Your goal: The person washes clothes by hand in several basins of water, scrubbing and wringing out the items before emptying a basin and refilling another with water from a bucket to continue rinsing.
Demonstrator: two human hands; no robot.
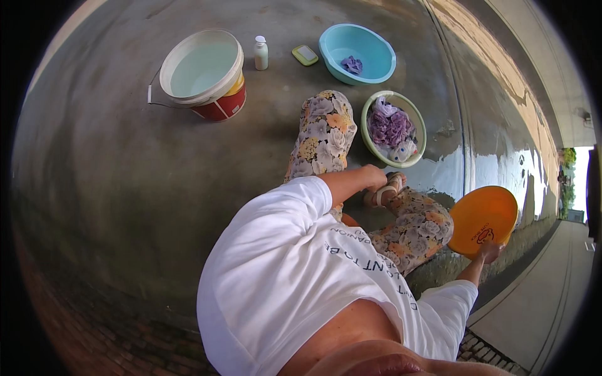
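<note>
On the right, my right hand (491,251) grips the rim of an orange plastic basin (484,207), which is tilted on its side and bears a printed duck and writing. My left hand (375,177) is lowered beside my sandalled foot (389,191); its fingers look curled and are mostly hidden, so I cannot tell if it holds anything. Just beyond that hand stands a pale green basin (415,107) with crumpled purple and white clothes (390,128) in it. Farther off, a light blue basin (374,49) contains a small purple cloth (352,65).
A large bucket of water (218,105), its handle hanging to the left, stands at the upper left. Beside it are a white pump bottle (261,56) and a green soap dish (305,55). Water (491,164) lies on the concrete floor (141,188) at the right. A wall (536,291) rises beyond.
</note>
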